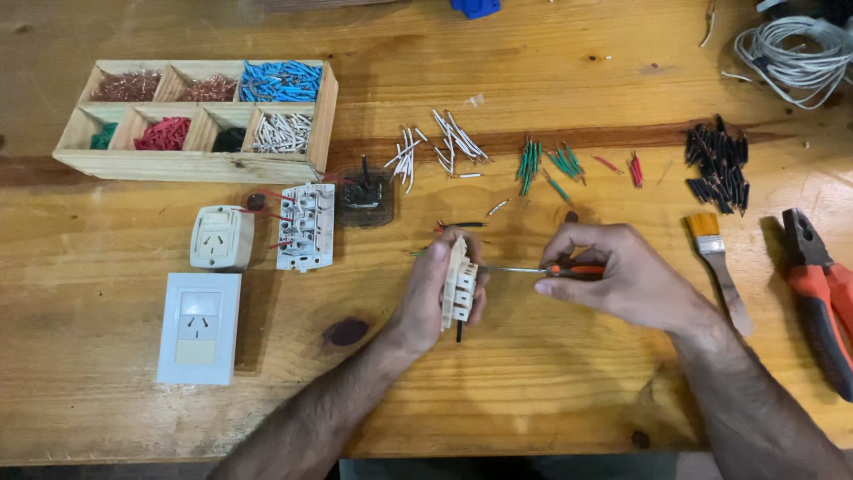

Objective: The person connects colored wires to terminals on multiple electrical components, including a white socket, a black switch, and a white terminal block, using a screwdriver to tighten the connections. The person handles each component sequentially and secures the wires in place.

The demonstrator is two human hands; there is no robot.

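Gripping the cream socket module point(459, 286) by its sides above the tabletop point(533, 382), your left hand point(435, 293) has fingers clamped round it; your right hand point(609, 271) pinches the orange-handled screwdriver point(542, 269). It's probably light, rigid, brittle plastic, so avoid squeezing the terminals.

I am seeing the compartment box point(200, 164) sitting at the far left of the table point(533, 391), with bundles of cut wires point(458, 142) lying in a row to its right. Before the box, two socket modules point(267, 233) are lying side by side, and a cover plate point(199, 327) is lying nearer me. My hands are meeting mid-table; right of them a brush point(718, 262) and then pliers point(822, 293) are lying.
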